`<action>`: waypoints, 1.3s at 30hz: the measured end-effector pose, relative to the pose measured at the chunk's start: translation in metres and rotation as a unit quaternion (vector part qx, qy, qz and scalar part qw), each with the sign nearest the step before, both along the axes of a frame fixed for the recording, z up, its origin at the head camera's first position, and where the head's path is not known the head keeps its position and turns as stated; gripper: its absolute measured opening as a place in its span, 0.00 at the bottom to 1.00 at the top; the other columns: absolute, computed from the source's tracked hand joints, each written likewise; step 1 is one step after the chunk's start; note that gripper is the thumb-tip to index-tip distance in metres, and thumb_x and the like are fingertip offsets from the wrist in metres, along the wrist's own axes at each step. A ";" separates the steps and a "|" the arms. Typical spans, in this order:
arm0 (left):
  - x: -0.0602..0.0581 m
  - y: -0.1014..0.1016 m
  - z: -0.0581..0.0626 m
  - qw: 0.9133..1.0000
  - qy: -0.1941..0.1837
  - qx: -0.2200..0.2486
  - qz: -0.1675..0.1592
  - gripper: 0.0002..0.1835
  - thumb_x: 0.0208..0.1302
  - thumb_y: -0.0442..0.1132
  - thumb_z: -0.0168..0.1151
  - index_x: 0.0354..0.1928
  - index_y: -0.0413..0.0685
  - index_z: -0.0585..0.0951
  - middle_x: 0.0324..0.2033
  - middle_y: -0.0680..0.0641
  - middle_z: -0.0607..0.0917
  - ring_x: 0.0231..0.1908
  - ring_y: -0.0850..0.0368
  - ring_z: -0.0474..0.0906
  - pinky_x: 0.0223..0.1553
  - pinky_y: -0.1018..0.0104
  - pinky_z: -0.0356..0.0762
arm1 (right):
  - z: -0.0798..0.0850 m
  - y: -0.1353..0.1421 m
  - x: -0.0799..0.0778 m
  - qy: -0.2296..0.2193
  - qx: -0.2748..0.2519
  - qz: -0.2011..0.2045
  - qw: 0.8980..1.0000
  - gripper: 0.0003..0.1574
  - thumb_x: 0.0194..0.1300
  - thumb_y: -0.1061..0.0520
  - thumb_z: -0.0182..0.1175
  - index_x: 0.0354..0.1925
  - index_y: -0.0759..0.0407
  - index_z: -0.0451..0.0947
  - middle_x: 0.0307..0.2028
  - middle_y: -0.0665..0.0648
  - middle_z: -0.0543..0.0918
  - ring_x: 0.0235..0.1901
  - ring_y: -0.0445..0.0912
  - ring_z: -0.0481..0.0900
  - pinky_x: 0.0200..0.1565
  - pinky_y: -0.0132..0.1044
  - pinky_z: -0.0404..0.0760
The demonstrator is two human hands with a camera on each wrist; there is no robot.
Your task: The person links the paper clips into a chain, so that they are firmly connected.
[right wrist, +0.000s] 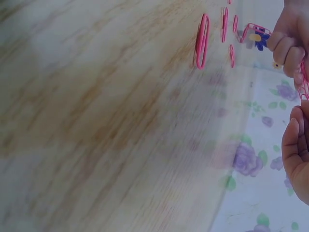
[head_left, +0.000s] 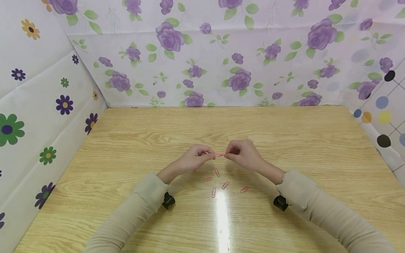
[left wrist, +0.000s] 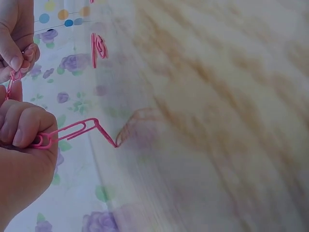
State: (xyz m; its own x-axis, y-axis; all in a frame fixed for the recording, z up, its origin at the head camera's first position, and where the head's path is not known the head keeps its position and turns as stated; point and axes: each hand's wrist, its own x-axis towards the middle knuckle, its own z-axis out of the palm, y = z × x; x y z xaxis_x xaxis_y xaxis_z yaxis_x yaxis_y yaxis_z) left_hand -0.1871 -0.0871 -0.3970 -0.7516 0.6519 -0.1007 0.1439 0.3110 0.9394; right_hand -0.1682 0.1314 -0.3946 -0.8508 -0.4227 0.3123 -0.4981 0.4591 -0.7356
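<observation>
Pink linked paper clips [head_left: 219, 154] stretch between the two hands, a little above the table. My left hand [head_left: 197, 157] pinches them on one side, and my right hand [head_left: 245, 153] pinches the other side between thumb and forefinger. From the curled fingers of the left hand, a short paper clip chain [left wrist: 77, 129] hangs down in the left wrist view, its lower end touching the tabletop. How the clips join between the fingertips is partly hidden. Several loose pink paper clips [head_left: 225, 185] lie scattered on the table just in front of the hands.
The wooden table [head_left: 289, 131] extends on all sides of the hands. A flowered sheet [head_left: 193, 48] hangs along its back edge, with patterned sheets at left and right. A small black device [head_left: 168, 200] is at the left wrist, another black device [head_left: 280, 203] at the right.
</observation>
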 end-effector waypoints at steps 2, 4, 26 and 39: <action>0.001 0.000 0.001 1.000 0.005 -0.012 0.007 0.15 0.68 0.41 0.49 0.43 0.35 0.78 0.06 0.53 0.58 0.04 0.61 0.52 0.09 0.69 0.56 | 0.000 0.001 0.000 -0.009 -0.003 -0.006 1.000 0.07 0.54 0.67 0.64 0.23 0.60 0.78 0.21 0.51 0.79 0.20 0.40 0.74 0.23 0.31 0.74; 0.000 -0.001 0.001 1.000 0.009 -0.022 0.012 0.15 0.68 0.42 0.50 0.43 0.36 0.78 0.06 0.53 0.58 0.04 0.61 0.52 0.09 0.68 0.57 | 0.000 0.002 0.000 -0.019 -0.006 -0.013 1.000 0.07 0.54 0.67 0.64 0.23 0.60 0.78 0.21 0.51 0.79 0.20 0.41 0.74 0.23 0.31 0.73; 0.003 -0.003 0.003 1.000 0.012 -0.015 0.008 0.14 0.67 0.36 0.51 0.48 0.36 0.78 0.17 0.50 0.73 0.08 0.61 0.58 0.12 0.50 0.67 | -0.004 -0.004 0.003 -0.031 -0.006 0.004 0.999 0.06 0.54 0.68 0.63 0.23 0.61 0.77 0.21 0.51 0.79 0.19 0.40 0.72 0.22 0.30 0.72; 0.016 0.001 0.027 0.999 0.037 0.003 0.012 0.09 0.65 0.32 0.51 0.37 0.34 0.80 0.14 0.50 0.67 0.09 0.64 0.58 0.09 0.69 0.61 | -0.002 -0.006 0.003 -0.025 -0.010 0.012 1.000 0.06 0.54 0.68 0.63 0.24 0.60 0.77 0.21 0.51 0.79 0.19 0.40 0.72 0.22 0.30 0.72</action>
